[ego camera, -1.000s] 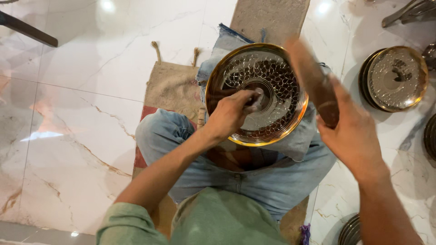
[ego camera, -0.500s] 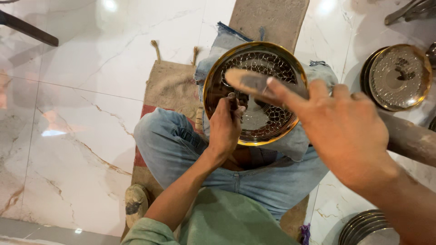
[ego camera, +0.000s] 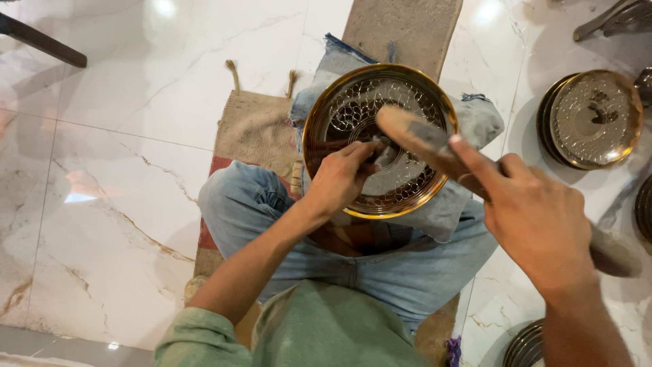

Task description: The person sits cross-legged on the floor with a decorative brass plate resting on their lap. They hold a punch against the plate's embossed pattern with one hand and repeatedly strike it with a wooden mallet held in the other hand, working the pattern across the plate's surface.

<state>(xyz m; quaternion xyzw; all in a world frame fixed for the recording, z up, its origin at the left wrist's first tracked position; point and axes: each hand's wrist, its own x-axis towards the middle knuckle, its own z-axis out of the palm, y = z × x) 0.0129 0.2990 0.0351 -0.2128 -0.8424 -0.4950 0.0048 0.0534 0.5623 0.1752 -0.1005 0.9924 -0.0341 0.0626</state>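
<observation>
Left hand (ego camera: 343, 178) grip pinched on small tool at centre of round brass patterned plate (ego camera: 353, 92) | right hand (ego camera: 536, 221) grip clamped on wooden mallet handle (ego camera: 421, 139), head over plate.

Head camera looks steeply down, close above lap.

A round brass-coloured plate (ego camera: 380, 139) with a gleaming gold rim and a silvery, scale-patterned inner face lies tilted on a grey cloth (ego camera: 468, 122) over the lap, its face turned up. A small metal punch (ego camera: 384, 153) stands on the patterned centre, pinched by the left hand's fingers (ego camera: 356, 153). A worn wooden mallet (ego camera: 441, 146), long and grey-brown, reaches across the plate from the right hand's fingers (ego camera: 475, 160); its rounded head hovers just above and beside the punch, over the plate's middle.
</observation>
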